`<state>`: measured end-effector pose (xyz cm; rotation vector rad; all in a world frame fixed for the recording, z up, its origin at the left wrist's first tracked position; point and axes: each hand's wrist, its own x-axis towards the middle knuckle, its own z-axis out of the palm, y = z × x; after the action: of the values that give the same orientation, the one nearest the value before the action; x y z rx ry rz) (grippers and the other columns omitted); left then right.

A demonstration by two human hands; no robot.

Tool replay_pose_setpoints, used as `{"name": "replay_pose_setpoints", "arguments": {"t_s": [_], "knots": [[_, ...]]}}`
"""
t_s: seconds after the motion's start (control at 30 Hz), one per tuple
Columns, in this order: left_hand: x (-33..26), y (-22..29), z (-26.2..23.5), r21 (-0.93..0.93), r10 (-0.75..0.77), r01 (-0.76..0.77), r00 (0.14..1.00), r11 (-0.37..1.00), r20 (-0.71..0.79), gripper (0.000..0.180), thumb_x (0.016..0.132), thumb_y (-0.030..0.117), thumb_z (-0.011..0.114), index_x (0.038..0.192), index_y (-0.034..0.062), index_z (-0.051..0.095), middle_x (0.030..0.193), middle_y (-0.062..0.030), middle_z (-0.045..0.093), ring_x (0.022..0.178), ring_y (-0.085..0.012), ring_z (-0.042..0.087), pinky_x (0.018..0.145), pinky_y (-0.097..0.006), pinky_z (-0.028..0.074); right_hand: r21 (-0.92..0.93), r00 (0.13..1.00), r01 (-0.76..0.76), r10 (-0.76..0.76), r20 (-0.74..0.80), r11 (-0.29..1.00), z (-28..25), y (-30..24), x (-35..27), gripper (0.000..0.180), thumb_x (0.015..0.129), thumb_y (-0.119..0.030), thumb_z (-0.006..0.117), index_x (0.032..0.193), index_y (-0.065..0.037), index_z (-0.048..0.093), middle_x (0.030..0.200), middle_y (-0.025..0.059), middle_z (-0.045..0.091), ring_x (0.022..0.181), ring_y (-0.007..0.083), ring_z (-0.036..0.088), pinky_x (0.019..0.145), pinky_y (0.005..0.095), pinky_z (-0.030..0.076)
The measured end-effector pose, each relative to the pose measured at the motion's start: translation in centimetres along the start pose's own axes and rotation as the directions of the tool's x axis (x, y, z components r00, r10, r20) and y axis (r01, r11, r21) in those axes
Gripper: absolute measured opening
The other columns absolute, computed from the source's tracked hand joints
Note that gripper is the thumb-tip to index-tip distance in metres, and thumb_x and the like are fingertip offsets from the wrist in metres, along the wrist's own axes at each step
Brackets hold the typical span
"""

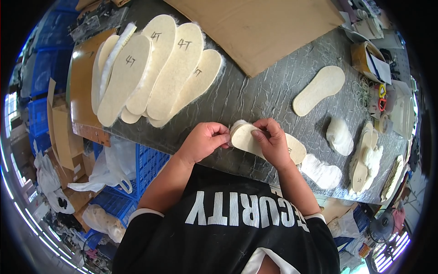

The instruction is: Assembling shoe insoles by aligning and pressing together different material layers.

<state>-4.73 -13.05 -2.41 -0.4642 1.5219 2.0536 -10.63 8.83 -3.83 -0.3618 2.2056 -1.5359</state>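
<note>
Near the table's front edge, my right hand (274, 142) grips a cream fleece-lined shoe insole (246, 139), thumb on its smooth upper face and fingers curled over the far edge. White fluff shows around its left end, where layers seem stacked. My left hand (208, 140) pinches at that end, thumb and forefinger together on the fluffy edge. Beneath my right wrist, the insole's right end (296, 150) reaches out. Next to it lies a white fluffy insole (322, 171), pile side up. The fingertips partly hide the edges they hold.
Large cream insoles (178, 68) lie in an overlapping pile at the left. A single plain insole (318, 90), a fluffy white piece (339, 136) and stacked insoles (365, 160) lie to the right. Cardboard (260, 32) covers the far side; scissors (382, 97) lie by a tangle of string.
</note>
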Motion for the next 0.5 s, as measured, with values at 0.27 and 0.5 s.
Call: {"name": "replay_pose_setpoints", "arguments": {"t_s": [0.27, 0.5], "knots": [[-0.11, 0.00, 0.31, -0.014, 0.013, -0.013, 1.000, 1.000, -0.003, 0.010, 0.089, 0.003, 0.060, 0.092, -0.0052, 0.065, 0.085, -0.0068, 0.066, 0.078, -0.0125, 0.062, 0.074, -0.025, 0.051, -0.087, 0.995, 0.086, -0.089, -0.038, 0.992, 0.21, 0.06, -0.01, 0.015, 0.078, -0.007, 0.071, 0.090, -0.010, 0.063, 0.081, 0.0039, 0.060, 0.078, 0.0235, 0.054, 0.080, 0.0356, 0.038], [-0.34, -0.07, 0.73, 0.031, 0.107, -0.105, 0.994, 0.994, -0.038, 0.008, 0.090, 0.002, 0.059, 0.087, -0.0042, 0.064, 0.089, -0.0079, 0.064, 0.081, -0.0128, 0.060, 0.076, -0.025, 0.049, -0.177, 0.992, 0.122, -0.128, -0.022, 0.977, 0.10, 0.27, -0.07, 0.015, 0.080, -0.001, 0.068, 0.092, -0.005, 0.060, 0.088, 0.0070, 0.060, 0.085, 0.0244, 0.055, 0.078, 0.0341, 0.045]]}}
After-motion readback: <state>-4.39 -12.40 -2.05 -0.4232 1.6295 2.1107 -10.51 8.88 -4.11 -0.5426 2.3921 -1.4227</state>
